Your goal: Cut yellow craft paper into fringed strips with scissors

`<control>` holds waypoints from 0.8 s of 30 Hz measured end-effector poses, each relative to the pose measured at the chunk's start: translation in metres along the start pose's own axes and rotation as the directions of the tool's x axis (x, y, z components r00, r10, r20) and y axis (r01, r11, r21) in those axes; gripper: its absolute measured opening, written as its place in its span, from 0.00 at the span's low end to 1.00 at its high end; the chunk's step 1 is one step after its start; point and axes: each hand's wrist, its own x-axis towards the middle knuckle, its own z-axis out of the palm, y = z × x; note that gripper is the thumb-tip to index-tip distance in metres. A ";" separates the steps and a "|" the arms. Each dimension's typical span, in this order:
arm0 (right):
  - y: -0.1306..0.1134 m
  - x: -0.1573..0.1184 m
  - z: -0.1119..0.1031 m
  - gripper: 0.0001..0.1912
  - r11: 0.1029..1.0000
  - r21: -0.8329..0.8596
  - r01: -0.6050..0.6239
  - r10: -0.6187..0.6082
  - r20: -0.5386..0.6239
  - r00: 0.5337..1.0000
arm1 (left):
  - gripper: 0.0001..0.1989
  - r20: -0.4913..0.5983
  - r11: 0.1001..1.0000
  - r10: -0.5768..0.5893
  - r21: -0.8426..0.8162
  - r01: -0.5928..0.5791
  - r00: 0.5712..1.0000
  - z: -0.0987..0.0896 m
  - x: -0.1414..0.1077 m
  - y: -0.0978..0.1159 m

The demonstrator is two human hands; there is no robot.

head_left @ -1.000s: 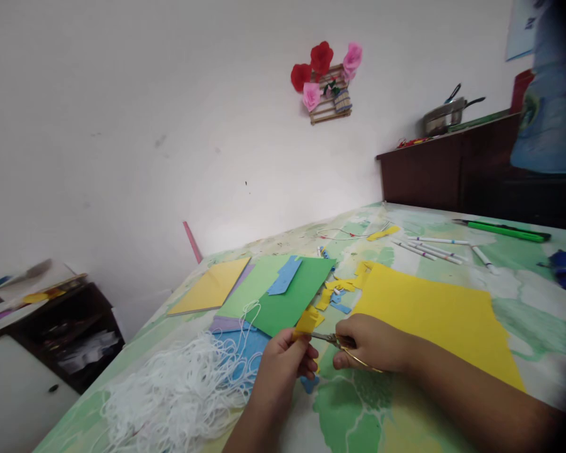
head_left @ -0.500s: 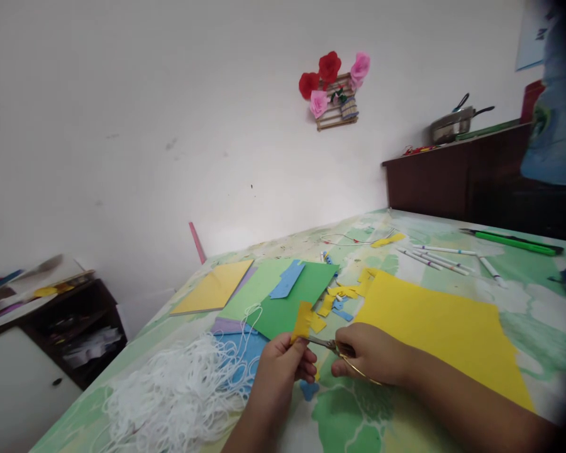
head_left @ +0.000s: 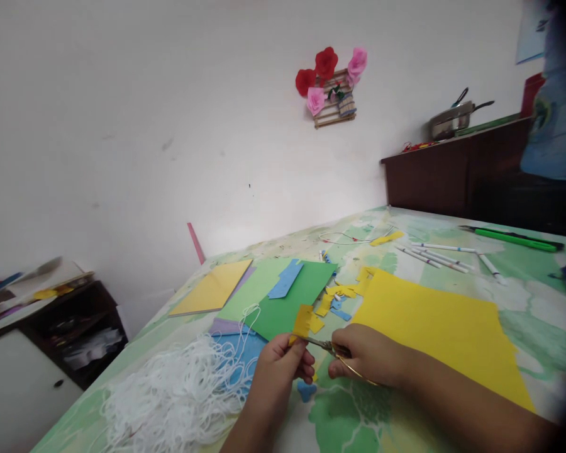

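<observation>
Pinched in my left hand (head_left: 283, 362) is a small yellow paper piece (head_left: 302, 319), upright above the fingertips. My right hand (head_left: 370, 355) grips gold-handled scissors (head_left: 323, 343), whose blades reach the lower edge of that piece by my left fingertips. A large yellow sheet (head_left: 434, 321) lies beyond my right forearm. Behind my hands are a green sheet (head_left: 306, 283) with a blue strip (head_left: 287, 280) on it, and yellow and blue scraps (head_left: 340, 313). A small blue piece (head_left: 306, 391) rests on the table below my left fingers.
A tangled heap of white cord (head_left: 174, 396) lies left of my left hand. Farther back are a yellow pad (head_left: 214, 288), several white sticks (head_left: 434, 257) and a green cutter (head_left: 514, 240). A dark cabinet (head_left: 457, 167) bears a pan (head_left: 451, 121). A low shelf (head_left: 85, 324) stands at left.
The scissor blades look closer together, and my right hand has shifted very slightly. The whole view has moved a little. Both hands keep hold of the same things.
</observation>
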 end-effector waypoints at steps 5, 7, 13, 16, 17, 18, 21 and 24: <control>0.000 0.001 0.001 0.21 1.000 0.002 -0.003 0.003 -0.010 1.000 | 0.08 0.006 1.000 0.001 0.004 -0.001 1.000 0.001 0.000 0.001; 0.000 0.001 0.000 0.21 1.000 -0.004 -0.009 0.009 -0.014 1.000 | 0.07 0.011 1.000 0.004 0.007 -0.004 1.000 0.001 0.000 0.001; 0.000 0.002 0.000 0.21 1.000 -0.014 -0.027 0.027 -0.011 1.000 | 0.07 0.019 1.000 0.001 0.017 -0.002 1.000 0.000 0.001 -0.001; 0.001 0.002 0.001 0.22 1.000 -0.020 -0.017 0.017 -0.023 1.000 | 0.07 0.021 1.000 0.005 0.011 -0.005 1.000 -0.001 0.002 -0.001; 0.001 0.002 0.001 0.22 1.000 -0.020 -0.011 0.011 -0.028 1.000 | 0.07 0.018 1.000 0.006 0.008 -0.006 1.000 -0.001 0.003 -0.001; 0.001 0.002 0.002 0.21 1.000 -0.018 -0.006 0.006 -0.032 0.999 | 0.07 0.014 1.000 0.005 0.003 -0.005 1.000 -0.002 0.003 -0.001; 0.002 0.001 0.002 0.19 1.000 -0.010 -0.002 0.002 -0.034 0.999 | 0.07 0.000 1.000 -0.005 -0.013 0.005 1.000 -0.002 0.003 -0.001; 0.002 0.001 0.002 0.19 1.000 -0.007 0.008 -0.009 -0.036 0.999 | 0.09 -0.004 1.000 -0.016 -0.024 0.016 1.000 -0.002 0.003 -0.001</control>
